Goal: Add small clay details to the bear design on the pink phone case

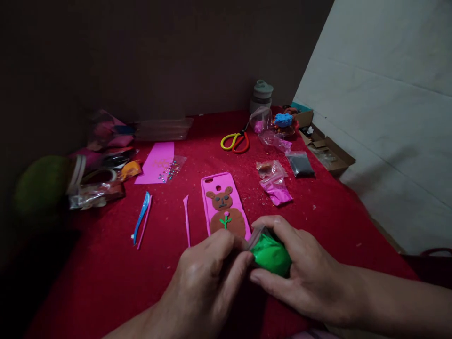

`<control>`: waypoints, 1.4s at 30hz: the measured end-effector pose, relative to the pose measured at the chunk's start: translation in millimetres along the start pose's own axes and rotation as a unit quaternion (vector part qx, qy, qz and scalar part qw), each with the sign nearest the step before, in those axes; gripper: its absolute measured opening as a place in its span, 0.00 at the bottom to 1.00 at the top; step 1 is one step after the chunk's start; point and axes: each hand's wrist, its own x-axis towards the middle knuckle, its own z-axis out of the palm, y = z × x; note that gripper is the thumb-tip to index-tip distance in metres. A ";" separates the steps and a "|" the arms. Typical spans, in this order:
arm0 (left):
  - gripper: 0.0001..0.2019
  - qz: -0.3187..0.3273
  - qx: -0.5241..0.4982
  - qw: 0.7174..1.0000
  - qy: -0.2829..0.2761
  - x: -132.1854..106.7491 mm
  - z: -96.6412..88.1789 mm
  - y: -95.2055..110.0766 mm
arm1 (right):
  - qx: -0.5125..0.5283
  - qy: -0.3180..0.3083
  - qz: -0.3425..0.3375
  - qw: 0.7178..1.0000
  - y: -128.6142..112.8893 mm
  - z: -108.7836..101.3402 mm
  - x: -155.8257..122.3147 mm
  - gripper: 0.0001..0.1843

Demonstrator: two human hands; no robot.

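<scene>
A small clear bag of green clay (271,255) is held between both hands above the near part of the table. My right hand (307,268) wraps round the bag's right side, thumb below and fingers above. At the bag's left edge, my left hand (208,268) pinches the clear plastic. Just beyond my hands lies a pink phone case (231,183) with a brown clay bear (221,201) on it and a green-stemmed pink flower (226,220); its lower end is hidden by my left hand. A pink modelling tool (187,221) rests left of the case.
Blue (141,217) and pink (144,223) modelling tools lie on the red cloth (106,263). Scissors (236,142) are at the back. Bags of pink (277,188) and dark grey clay (300,165) lie right; a bottle (262,96) stands behind. Pink paper (155,162) and rhinestones (171,170) are left.
</scene>
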 end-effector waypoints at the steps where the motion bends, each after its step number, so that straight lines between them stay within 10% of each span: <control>1: 0.09 -0.006 -0.003 1.000 -0.005 0.2 -0.4 -0.3 | 0.033 -0.016 0.013 0.999 0.0 -1.5 1.1 0.20; 10: 0.08 -0.028 -0.058 0.997 -0.038 4.3 -1.9 -4.8 | 0.261 -0.035 0.128 0.956 -1.1 -9.1 16.0 0.08; 33: 0.10 -0.182 -0.243 0.949 -0.089 6.3 -3.5 5.8 | 0.321 -0.056 0.210 0.922 10.7 -8.7 16.5 0.13; 42: 0.14 -0.179 -0.139 0.966 -0.122 2.9 -1.8 2.0 | 0.329 -0.060 0.202 0.921 6.1 -7.4 13.1 0.11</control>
